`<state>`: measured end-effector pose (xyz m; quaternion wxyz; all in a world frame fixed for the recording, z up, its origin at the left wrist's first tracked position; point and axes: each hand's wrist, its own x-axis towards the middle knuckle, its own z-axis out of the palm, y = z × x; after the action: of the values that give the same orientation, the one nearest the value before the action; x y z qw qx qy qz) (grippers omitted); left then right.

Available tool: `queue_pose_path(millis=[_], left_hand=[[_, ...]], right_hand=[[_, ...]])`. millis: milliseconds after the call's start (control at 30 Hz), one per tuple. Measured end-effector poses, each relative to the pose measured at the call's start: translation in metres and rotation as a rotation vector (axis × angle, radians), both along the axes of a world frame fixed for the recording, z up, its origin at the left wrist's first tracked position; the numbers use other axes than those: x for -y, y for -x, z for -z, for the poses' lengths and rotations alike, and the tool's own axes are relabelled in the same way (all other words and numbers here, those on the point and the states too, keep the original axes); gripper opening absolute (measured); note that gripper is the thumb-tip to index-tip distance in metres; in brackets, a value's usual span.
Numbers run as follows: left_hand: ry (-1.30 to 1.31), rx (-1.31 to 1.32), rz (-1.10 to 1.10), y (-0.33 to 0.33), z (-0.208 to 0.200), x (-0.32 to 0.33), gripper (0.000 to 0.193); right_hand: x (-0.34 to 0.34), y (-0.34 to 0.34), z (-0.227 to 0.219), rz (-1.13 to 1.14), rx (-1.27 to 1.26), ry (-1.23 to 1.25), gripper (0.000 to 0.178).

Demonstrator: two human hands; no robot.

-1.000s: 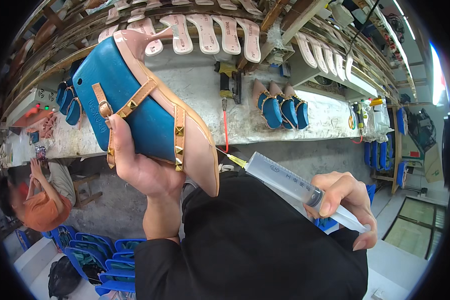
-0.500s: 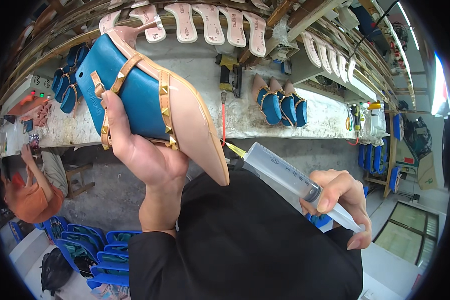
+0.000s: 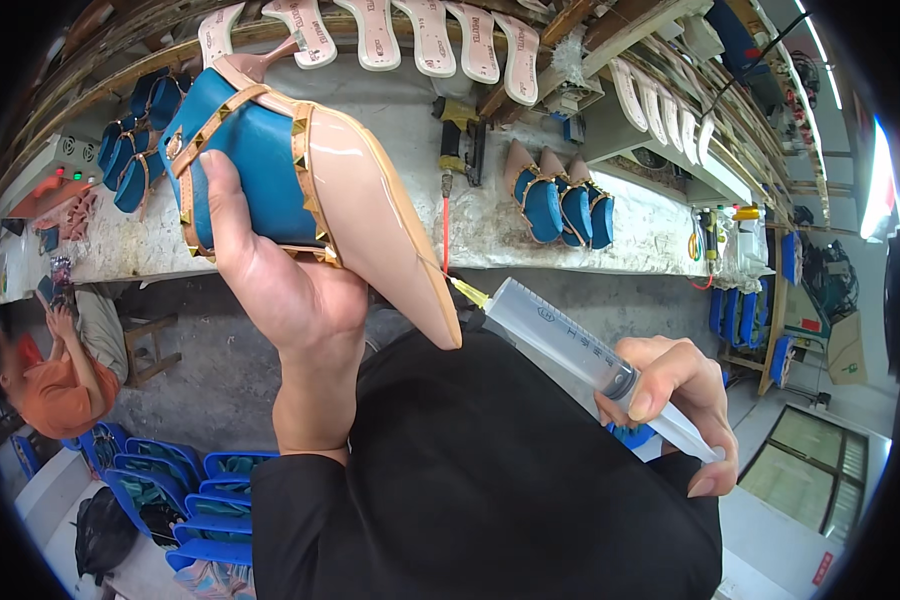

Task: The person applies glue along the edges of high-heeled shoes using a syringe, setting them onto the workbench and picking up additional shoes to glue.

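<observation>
INSPECTOR: Hazards?
OBSERVER: Right hand (image 3: 670,395) grips the syringe (image 3: 555,330); an unsteady wrist could let its yellow-hubbed needle (image 3: 470,292) scratch the toe (image 3: 435,300). Whether they touch, I cannot tell.
INSPECTOR: Condition of the shoe (image 3: 375,215)?
OBSERVER: Left hand (image 3: 295,295) holds it before the bench (image 3: 490,240), toe aimed near and right. Glossy beige-pink upper (image 3: 355,165), tan studded straps (image 3: 301,158), blue form (image 3: 262,192) inside.

A wide fisheye view looks down from the person's head, close over the left hand (image 3: 295,295) and right hand (image 3: 678,382), facing the table (image 3: 410,160).
</observation>
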<state>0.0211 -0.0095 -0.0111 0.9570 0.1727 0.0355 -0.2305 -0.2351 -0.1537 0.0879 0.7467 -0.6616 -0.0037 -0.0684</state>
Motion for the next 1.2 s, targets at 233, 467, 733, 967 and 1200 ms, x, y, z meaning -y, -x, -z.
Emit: queue_pose_path(millis=[233, 467, 733, 967, 1200], left_hand=[[-0.069, -0.016, -0.046, -0.005, -0.001, 0.001, 0.036], [-0.069, -0.064, -0.051, -0.009, 0.000, 0.004, 0.034], [-0.117, -0.069, -0.099, -0.015, 0.001, 0.006, 0.032], [-0.146, -0.034, -0.124, -0.018, 0.006, 0.009, 0.033], [-0.153, -0.027, -0.124, -0.019, 0.006, 0.010, 0.031]], right_hand=[[0.001, 0.001, 0.004, -0.013, 0.001, -0.019, 0.070], [0.002, 0.004, 0.005, -0.016, -0.017, -0.021, 0.072], [0.009, 0.007, 0.007, -0.059, -0.036, -0.025, 0.072], [0.011, 0.012, 0.009, -0.060, -0.048, -0.025, 0.071], [0.015, 0.015, 0.010, -0.084, -0.042, -0.031, 0.070]])
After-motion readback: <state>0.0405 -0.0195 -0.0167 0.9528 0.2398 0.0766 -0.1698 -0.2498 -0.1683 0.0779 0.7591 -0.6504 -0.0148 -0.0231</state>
